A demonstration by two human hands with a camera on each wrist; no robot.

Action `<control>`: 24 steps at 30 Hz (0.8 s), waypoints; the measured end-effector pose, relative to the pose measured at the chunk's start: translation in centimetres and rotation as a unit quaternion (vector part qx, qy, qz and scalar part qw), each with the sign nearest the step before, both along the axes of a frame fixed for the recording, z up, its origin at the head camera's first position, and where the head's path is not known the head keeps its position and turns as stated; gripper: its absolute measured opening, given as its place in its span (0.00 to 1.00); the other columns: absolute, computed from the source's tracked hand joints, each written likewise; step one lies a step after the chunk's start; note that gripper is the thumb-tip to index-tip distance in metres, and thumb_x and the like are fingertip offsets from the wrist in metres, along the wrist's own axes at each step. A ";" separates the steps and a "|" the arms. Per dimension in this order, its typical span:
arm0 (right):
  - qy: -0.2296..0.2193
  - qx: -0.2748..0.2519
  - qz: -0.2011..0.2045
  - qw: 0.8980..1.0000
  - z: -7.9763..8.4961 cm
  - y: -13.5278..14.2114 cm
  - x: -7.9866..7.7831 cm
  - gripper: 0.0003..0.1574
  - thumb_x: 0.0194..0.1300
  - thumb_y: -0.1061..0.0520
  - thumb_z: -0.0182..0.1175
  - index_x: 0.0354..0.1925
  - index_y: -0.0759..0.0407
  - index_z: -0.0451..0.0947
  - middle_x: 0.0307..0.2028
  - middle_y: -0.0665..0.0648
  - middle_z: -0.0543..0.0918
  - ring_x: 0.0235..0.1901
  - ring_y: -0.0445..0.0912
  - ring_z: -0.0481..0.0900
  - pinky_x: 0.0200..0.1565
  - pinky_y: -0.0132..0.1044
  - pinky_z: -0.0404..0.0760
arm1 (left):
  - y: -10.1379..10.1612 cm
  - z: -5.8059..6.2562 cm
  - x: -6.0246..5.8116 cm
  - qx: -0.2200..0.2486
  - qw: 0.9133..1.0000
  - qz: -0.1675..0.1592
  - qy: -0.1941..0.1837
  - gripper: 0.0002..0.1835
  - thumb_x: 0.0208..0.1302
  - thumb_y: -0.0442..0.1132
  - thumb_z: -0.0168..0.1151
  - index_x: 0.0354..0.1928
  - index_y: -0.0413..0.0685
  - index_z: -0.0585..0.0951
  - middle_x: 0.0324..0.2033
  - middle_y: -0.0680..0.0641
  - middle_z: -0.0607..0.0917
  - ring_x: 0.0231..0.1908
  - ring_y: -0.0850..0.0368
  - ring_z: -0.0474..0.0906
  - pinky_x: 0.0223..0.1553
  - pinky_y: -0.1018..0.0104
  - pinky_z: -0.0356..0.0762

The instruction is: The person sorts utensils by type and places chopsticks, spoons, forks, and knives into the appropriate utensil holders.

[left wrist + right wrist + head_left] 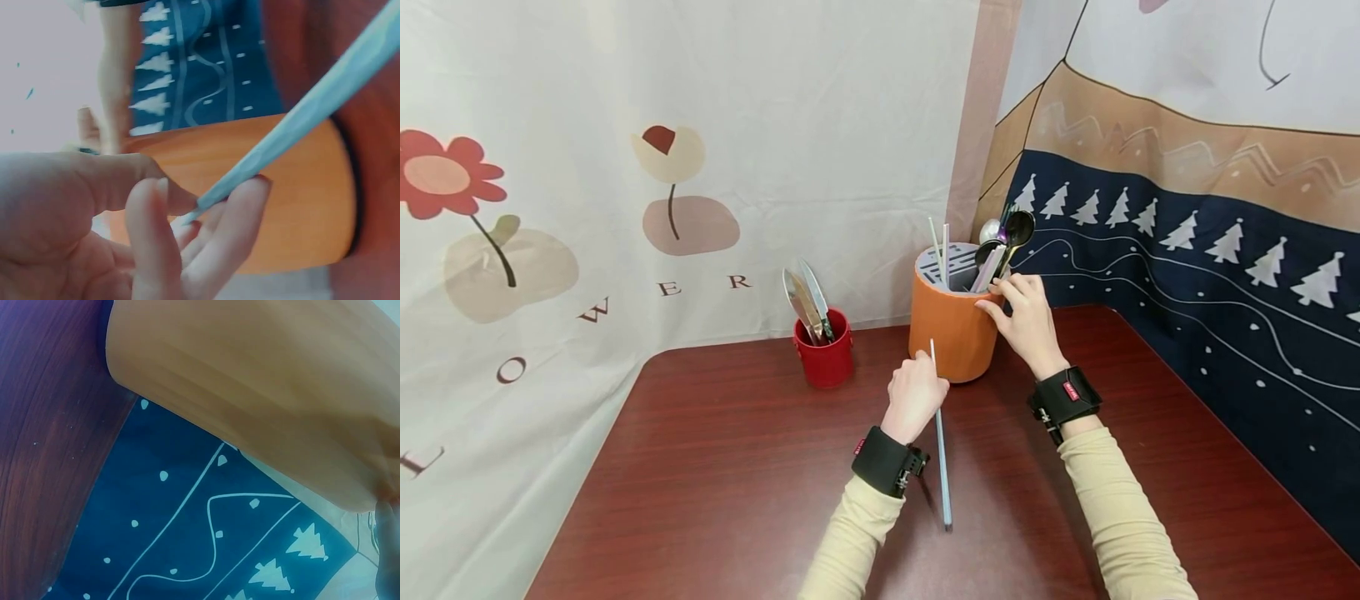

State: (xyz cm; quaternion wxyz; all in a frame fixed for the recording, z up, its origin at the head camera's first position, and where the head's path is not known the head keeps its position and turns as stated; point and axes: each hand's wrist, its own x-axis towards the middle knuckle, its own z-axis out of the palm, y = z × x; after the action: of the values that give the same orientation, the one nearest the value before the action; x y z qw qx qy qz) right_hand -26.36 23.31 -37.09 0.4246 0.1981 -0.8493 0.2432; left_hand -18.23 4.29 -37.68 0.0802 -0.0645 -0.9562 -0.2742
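My left hand (917, 387) pinches a light blue chopstick (942, 475) between thumb and fingers, just in front of an orange utensil holder (951, 333). The left wrist view shows the chopstick (281, 134) slanting, its thin end at the fingertips and its thicker end up and right. In the head view the thick end points toward the person. My right hand (1026, 321) grips the holder's right rim, close to the spoons (1018, 227); its fingertips are partly hidden. The right wrist view has the holder's side (250, 381) with a fingertip at the right edge.
The holder's grey slotted top (958, 258) bears two upright pale chopsticks (945, 250). Left of it stands a red pot (826, 362) with several knives (814, 292). A reddish-brown table (737, 500) meets a white curtain behind and a dark blue tree-patterned cloth (1150, 250) at right.
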 end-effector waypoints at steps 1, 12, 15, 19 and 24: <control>0.000 -0.001 0.001 1.000 0.0 0.0 0.0 0.17 0.51 0.54 0.71 0.34 0.66 0.80 0.38 0.62 0.79 0.42 0.57 0.68 0.43 0.47 0.73 | -0.1 0.5 0.1 0.004 1.000 -0.001 0.019 0.07 0.56 0.35 0.60 0.27 0.41 0.72 0.18 0.43 0.78 0.17 0.47 0.77 0.12 0.63 0.69; -0.005 -0.001 0.001 1.000 0.0 0.0 0.0 0.17 0.51 0.55 0.70 0.35 0.66 0.80 0.38 0.63 0.79 0.43 0.57 0.68 0.43 0.48 0.72 | -0.8 6.0 0.8 0.062 0.985 -0.006 0.164 0.05 0.62 0.34 0.54 0.30 0.42 0.70 0.15 0.47 0.76 0.14 0.50 0.74 0.14 0.67 0.69; -0.001 -0.002 0.003 1.000 0.0 0.0 0.0 0.17 0.51 0.55 0.71 0.35 0.66 0.80 0.38 0.63 0.79 0.42 0.58 0.68 0.43 0.48 0.72 | -1.0 7.4 0.9 0.079 0.980 -0.008 0.182 0.04 0.62 0.35 0.53 0.32 0.43 0.70 0.16 0.48 0.75 0.15 0.50 0.74 0.15 0.68 0.68; 0.008 0.001 0.006 1.000 0.0 0.0 0.0 0.17 0.51 0.56 0.71 0.34 0.66 0.79 0.38 0.63 0.80 0.42 0.58 0.69 0.43 0.48 0.72 | -1.1 8.9 1.0 0.097 0.972 -0.012 0.212 0.03 0.62 0.35 0.52 0.35 0.42 0.71 0.18 0.47 0.75 0.17 0.49 0.74 0.17 0.66 0.69; 0.013 0.001 0.007 1.000 0.1 -0.1 -0.1 0.17 0.50 0.56 0.71 0.34 0.67 0.79 0.38 0.63 0.80 0.42 0.58 0.69 0.44 0.48 0.71 | -1.2 10.2 1.1 0.118 0.958 -0.020 0.262 0.06 0.62 0.35 0.54 0.40 0.41 0.73 0.24 0.46 0.81 0.20 0.50 0.77 0.20 0.64 0.75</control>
State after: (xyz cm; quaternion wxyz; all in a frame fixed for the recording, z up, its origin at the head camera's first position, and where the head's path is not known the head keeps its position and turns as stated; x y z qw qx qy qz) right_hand -26.43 23.23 -36.99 0.4334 0.2080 -0.8426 0.2427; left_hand -17.14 3.08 -27.52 0.3295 -0.1428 -0.8609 -0.3604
